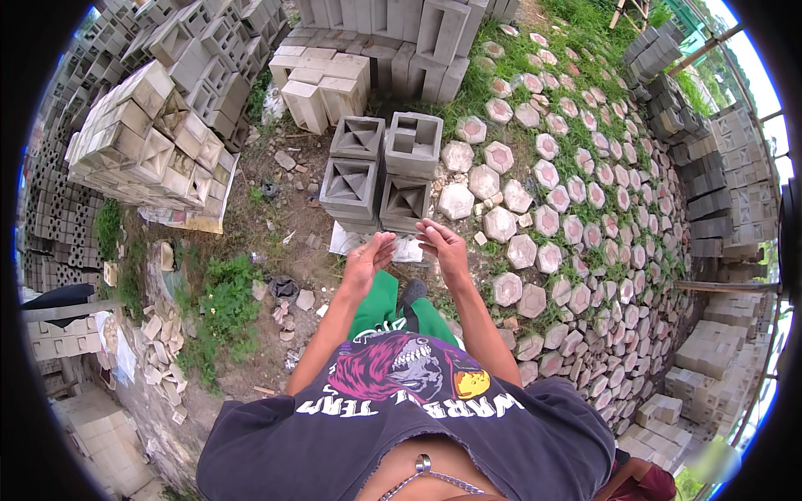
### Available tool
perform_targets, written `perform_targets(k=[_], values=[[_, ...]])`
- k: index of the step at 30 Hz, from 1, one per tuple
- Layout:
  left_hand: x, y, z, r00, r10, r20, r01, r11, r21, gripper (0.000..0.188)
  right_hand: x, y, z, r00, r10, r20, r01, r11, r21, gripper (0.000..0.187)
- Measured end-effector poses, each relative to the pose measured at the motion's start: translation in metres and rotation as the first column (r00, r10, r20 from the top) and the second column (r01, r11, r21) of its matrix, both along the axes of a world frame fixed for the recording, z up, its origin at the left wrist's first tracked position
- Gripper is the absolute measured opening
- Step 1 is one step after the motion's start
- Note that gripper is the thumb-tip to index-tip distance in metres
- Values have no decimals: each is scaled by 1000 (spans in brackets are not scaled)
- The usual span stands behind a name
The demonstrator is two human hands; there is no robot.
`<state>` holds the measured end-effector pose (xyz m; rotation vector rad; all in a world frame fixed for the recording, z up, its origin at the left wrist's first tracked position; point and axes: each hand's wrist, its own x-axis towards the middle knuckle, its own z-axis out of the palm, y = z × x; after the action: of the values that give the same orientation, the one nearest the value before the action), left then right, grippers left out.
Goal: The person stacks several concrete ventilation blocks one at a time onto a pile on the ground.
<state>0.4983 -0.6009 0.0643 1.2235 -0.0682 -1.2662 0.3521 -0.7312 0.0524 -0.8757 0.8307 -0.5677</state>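
My left hand [368, 263] hovers in front of a small stack of grey concrete blocks, its fingers loosely bent and pointing inward. Facing it, my right hand [445, 249] is held up with fingers slightly curved. Nothing shows in either hand, and both look open. Just beyond my fingertips, the stack has a front left block [349, 185] with an X-shaped recessed face and a front right block [406, 200] like it. Behind them stand a back left block [357, 135] and a back right block [414, 144] with square openings. A pale sheet [408, 250] lies under the stack's near side.
Hexagonal pavers [547, 221] cover the grassy ground to the right. A pile of pale vent blocks [154, 146] stands left, and lighter blocks [322, 88] sit behind the stack. Rubble [163, 346] and weeds [219, 309] lie left. Someone's dark red sleeve [656, 483] shows at lower right.
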Motion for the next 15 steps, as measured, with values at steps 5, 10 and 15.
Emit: perform_targets(k=[5, 10, 15], values=[[29, -37, -20, 999, -29, -20, 30, 999, 26, 34, 26, -38, -4, 995, -44, -92, 41, 998, -42, 30], [71, -85, -46, 998, -62, -34, 64, 995, 70, 23, 54, -77, -19, 979, -147, -141, 149, 989, 7, 33], [118, -128, -44, 998, -32, -49, 34, 999, 31, 12, 84, -105, -23, 966, -177, -190, 179, 984, -6, 33]])
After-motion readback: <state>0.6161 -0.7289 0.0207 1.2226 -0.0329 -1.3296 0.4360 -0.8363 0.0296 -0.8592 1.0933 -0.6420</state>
